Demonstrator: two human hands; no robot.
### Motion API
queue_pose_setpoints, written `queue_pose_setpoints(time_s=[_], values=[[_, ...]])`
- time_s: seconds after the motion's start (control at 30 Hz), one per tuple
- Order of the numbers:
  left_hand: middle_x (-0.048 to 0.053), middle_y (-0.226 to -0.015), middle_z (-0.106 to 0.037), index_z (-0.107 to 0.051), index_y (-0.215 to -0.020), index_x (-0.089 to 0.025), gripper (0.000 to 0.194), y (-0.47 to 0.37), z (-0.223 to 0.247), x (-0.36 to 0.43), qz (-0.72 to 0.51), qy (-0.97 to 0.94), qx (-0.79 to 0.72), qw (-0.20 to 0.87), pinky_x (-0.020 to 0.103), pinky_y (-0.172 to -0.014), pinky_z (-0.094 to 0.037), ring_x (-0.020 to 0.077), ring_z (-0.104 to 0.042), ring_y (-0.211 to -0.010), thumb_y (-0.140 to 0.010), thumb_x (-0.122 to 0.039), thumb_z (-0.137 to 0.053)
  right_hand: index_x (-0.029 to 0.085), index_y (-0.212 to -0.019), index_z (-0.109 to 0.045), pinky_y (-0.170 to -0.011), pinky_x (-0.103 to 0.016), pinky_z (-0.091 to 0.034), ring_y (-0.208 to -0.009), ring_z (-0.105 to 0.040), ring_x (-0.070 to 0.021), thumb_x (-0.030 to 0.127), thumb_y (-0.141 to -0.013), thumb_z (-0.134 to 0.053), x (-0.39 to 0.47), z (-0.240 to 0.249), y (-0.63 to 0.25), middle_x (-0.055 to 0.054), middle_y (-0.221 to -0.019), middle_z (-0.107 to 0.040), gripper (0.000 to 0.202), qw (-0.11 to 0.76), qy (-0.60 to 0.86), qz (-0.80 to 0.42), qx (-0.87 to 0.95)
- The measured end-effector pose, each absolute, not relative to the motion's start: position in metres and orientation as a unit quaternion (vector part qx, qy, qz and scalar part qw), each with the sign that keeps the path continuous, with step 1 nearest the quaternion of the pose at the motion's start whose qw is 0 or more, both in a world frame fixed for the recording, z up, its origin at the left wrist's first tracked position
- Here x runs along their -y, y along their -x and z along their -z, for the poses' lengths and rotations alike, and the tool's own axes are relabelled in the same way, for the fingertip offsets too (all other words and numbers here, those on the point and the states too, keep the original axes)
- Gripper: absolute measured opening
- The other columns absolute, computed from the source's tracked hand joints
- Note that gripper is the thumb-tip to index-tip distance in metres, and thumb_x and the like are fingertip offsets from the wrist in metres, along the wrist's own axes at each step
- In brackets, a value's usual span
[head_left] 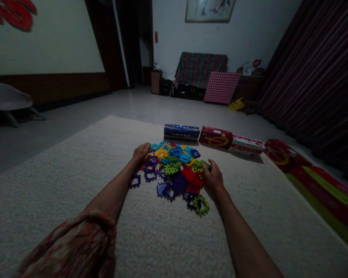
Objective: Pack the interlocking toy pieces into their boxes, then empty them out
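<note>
A loose heap of toothed plastic pieces in blue, yellow, green, red and purple lies on the pale mat (pixel 84 166). My left hand (pixel 141 153) rests against the heap's upper left side, beside yellow and purple pieces; its fingers are too small and dark to make out a grip. On the right side, my right hand (pixel 214 174) touches the heap near green pieces (pixel 197 166) and red pieces (pixel 193 178), thumb and fingers apart. A green frame piece (pixel 201 205) lies at the near edge, and a purple frame piece (pixel 135 181) lies at the left.
Behind the heap stand a blue box (pixel 181 133), a red box (pixel 216 137) and a white-and-red box (pixel 247 144). More red and green packages (pixel 330 193) line the mat's right side. A pale chair (pixel 10 98) is at far left, and dark curtains (pixel 310 73) hang at right.
</note>
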State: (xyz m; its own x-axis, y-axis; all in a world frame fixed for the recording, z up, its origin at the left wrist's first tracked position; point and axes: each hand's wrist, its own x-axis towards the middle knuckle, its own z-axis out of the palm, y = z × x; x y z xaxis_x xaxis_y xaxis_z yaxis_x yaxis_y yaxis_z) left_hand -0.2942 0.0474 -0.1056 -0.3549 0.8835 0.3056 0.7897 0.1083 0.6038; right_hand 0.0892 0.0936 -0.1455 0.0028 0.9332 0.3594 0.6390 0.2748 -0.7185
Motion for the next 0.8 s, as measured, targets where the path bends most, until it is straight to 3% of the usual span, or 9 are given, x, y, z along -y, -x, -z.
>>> queue_pose_setpoints(time_s=[0.3, 0.63, 0.8], values=[[0.005, -0.112, -0.078, -0.077, -0.106, -0.021, 0.042, 0.271, 0.117, -0.079, -0.393, -0.572, -0.705, 0.146, 0.033, -0.101, -0.051, 0.0239, -0.068, -0.114, -0.093, -0.047, -0.047, 0.023, -0.103, -0.074, -0.095, -0.047, -0.054, -0.1, -0.071, -0.0293, 0.062, -0.084, -0.053, -0.097, 0.136, -0.078, -0.011, -0.107, -0.078, 0.048, 0.442, 0.541, -0.225, 0.679], [0.007, -0.122, -0.075, -0.075, -0.115, -0.018, 0.043, 0.232, 0.114, -0.072, -0.413, -0.593, -0.67, 0.169, 0.034, -0.103, -0.051, 0.0235, -0.067, -0.116, -0.096, -0.043, -0.046, 0.016, -0.111, -0.072, -0.096, -0.046, -0.053, -0.102, -0.069, -0.0289, 0.054, -0.086, -0.057, -0.084, 0.127, -0.063, -0.015, -0.115, -0.075, 0.048, 0.495, 0.447, -0.294, 0.685], [0.008, -0.122, -0.075, -0.076, -0.114, -0.02, 0.042, 0.238, 0.104, -0.087, -0.388, -0.614, -0.681, 0.094, 0.034, -0.103, -0.051, 0.0244, -0.066, -0.117, -0.099, -0.041, -0.044, 0.017, -0.11, -0.072, -0.088, -0.042, -0.055, -0.096, -0.068, -0.0275, 0.057, -0.086, -0.055, -0.084, 0.125, -0.068, -0.013, -0.111, -0.075, 0.05, 0.544, 0.465, -0.318, 0.622]])
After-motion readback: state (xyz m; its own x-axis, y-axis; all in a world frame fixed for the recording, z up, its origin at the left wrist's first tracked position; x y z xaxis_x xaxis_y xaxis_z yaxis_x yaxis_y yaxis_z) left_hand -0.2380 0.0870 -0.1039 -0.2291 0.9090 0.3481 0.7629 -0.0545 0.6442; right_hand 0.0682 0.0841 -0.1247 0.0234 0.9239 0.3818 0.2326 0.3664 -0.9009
